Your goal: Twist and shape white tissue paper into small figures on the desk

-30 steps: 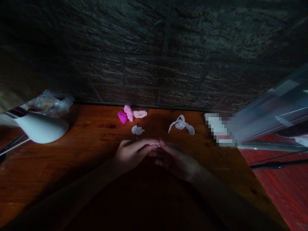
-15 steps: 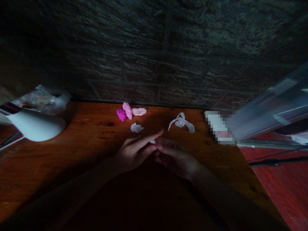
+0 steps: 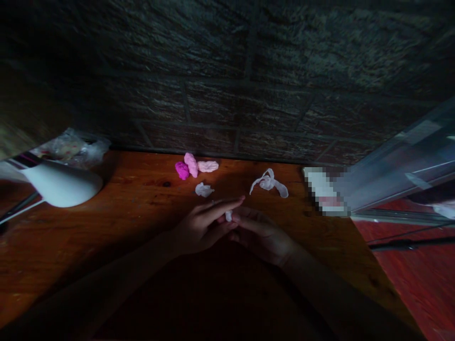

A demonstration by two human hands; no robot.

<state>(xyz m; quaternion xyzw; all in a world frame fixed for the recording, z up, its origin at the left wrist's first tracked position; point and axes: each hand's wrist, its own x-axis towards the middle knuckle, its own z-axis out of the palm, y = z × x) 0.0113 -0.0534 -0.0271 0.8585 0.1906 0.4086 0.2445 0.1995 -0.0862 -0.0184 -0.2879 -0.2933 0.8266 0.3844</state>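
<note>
Between my two hands is a small white lump of what looks like modelling clay (image 3: 228, 216). My left hand (image 3: 202, 226) has its fingers closed around one side, with the index finger stretched over the top. From the other side my right hand (image 3: 263, 234) pinches the lump with thumb and fingertips. Just beyond them lies a flat white clay piece (image 3: 204, 190). Farther back, a magenta lump (image 3: 182, 171), a pink lump (image 3: 191, 164) and a pale pink lump (image 3: 208, 166) touch each other. A thin, looped white strip piece (image 3: 269, 182) rests to the right.
The wooden table (image 3: 142, 203) meets a dark stone-patterned wall (image 3: 213, 104). On the left stand a white, cone-like object (image 3: 67, 185) and a crumpled clear plastic bag (image 3: 76, 149). A blurred-out flat item (image 3: 325, 192) lies right, beside a translucent panel (image 3: 387, 161).
The white lump shows more between my fingers now. My hands stay together in nearly the same place, and the whole view has shifted slightly.
</note>
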